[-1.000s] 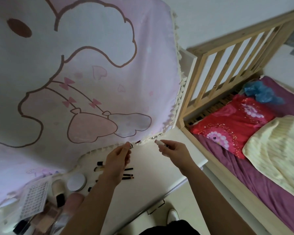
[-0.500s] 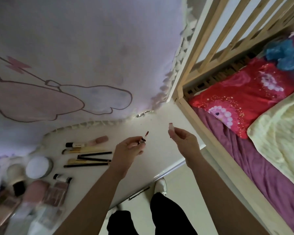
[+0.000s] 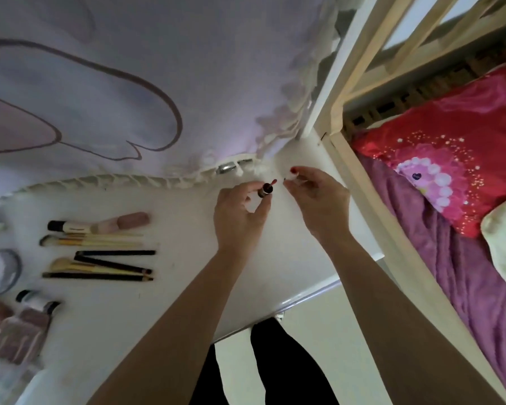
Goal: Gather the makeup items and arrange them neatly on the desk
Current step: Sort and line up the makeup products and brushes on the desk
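My left hand (image 3: 240, 211) pinches a lip gloss wand cap (image 3: 265, 190) whose red applicator tip points toward my right hand. My right hand (image 3: 319, 197) pinches the small clear lip gloss tube (image 3: 293, 179), held a short gap from the wand above the white desk (image 3: 176, 287). On the desk's left lie a row of brushes and pencils: a pink-handled brush (image 3: 100, 225), cream-handled brushes (image 3: 91, 240) and black pencils (image 3: 105, 266).
A pink cartoon-print cloth (image 3: 129, 83) hangs along the desk's back edge. A round compact (image 3: 3, 270), bottles and a palette (image 3: 21, 328) crowd the left edge. A wooden bed frame (image 3: 362, 182) with a red pillow (image 3: 456, 159) borders the right.
The view has tilted down. Both hands have come closer together, bringing the wand tip near the tube's mouth; half a second ago they were held wider apart.
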{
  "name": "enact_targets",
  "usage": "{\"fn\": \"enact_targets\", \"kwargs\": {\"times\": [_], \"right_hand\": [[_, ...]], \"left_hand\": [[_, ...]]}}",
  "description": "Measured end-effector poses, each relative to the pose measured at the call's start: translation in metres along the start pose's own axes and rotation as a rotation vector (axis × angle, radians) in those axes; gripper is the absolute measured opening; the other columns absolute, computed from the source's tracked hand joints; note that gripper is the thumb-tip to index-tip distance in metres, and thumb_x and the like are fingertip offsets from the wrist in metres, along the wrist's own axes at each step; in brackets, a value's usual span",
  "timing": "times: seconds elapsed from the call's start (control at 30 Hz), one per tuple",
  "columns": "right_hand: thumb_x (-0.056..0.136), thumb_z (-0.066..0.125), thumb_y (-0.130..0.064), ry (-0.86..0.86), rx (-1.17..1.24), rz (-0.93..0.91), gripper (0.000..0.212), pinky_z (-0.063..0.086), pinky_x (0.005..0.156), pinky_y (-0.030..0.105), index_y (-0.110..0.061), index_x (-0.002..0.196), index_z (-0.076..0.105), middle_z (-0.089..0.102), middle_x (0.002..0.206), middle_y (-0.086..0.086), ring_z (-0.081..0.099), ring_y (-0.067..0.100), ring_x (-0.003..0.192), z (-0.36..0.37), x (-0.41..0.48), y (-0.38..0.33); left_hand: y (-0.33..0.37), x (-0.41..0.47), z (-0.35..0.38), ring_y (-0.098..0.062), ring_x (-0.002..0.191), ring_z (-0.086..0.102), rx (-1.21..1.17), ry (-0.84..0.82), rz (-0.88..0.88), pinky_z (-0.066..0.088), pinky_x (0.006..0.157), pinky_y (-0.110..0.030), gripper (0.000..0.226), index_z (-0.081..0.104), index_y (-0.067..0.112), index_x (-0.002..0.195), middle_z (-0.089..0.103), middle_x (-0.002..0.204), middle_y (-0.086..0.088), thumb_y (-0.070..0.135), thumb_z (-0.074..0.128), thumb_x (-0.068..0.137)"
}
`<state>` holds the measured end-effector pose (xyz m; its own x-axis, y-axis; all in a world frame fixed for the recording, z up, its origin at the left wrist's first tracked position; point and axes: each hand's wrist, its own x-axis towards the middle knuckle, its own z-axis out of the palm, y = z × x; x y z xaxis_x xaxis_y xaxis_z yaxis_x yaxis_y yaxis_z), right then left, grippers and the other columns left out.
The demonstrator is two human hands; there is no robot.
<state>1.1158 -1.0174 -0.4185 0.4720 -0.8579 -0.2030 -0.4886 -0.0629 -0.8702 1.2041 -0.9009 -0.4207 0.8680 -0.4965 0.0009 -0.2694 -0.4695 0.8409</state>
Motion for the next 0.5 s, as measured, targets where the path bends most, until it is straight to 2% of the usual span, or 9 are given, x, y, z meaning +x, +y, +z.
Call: {"fn": "enact_targets", "kwargs": {"times": [0.13,0.3,0.4,0.5], "right_hand": [[0.084,0.076,-0.042,0.018,-0.094,-0.068,0.023,0.057,0.085,0.027,-0.037,0.106,0.073,0.069,0.087,-0.023,0.067,-0.001,0.089,0.000,0.002,0.006],[0.091,0.063,-0.053,0.011,-0.241,-0.166,0.024,0.058,0.075,0.035,-0.043,0.112,0.068,0.071,0.086,-0.020,0.067,0.005,0.086,0.004,-0.003,0.006],[0.095,0.057,-0.051,0.013,-0.331,-0.235,0.027,0.056,0.071,0.035,-0.040,0.118,0.067,0.072,0.089,-0.016,0.064,0.008,0.086,0.008,-0.006,0.009],[0.094,0.062,-0.045,0.017,-0.341,-0.239,0.036,0.055,0.080,0.031,-0.033,0.128,0.064,0.071,0.102,-0.015,0.064,0.007,0.091,0.009,-0.006,0.014]], "left_hand": [[-0.007,0.002,0.008,-0.015,0.073,0.060,0.020,0.068,0.015,0.053,0.071,-0.037,0.017,0.073,0.022,0.097,0.064,0.074,0.009,0.030,0.075,0.083],[-0.009,0.002,0.012,-0.013,0.070,0.062,0.043,0.092,-0.003,0.052,0.069,-0.030,0.020,0.073,0.025,0.101,0.064,0.071,0.008,0.035,0.074,0.084],[-0.009,0.002,0.012,-0.013,0.070,0.063,0.077,0.089,0.020,0.052,0.069,-0.029,0.023,0.072,0.024,0.104,0.065,0.073,0.007,0.036,0.073,0.085],[-0.011,0.001,0.009,-0.011,0.076,0.063,0.029,0.052,-0.002,0.055,0.075,-0.033,0.028,0.071,0.025,0.109,0.069,0.083,0.008,0.032,0.075,0.082]]}}
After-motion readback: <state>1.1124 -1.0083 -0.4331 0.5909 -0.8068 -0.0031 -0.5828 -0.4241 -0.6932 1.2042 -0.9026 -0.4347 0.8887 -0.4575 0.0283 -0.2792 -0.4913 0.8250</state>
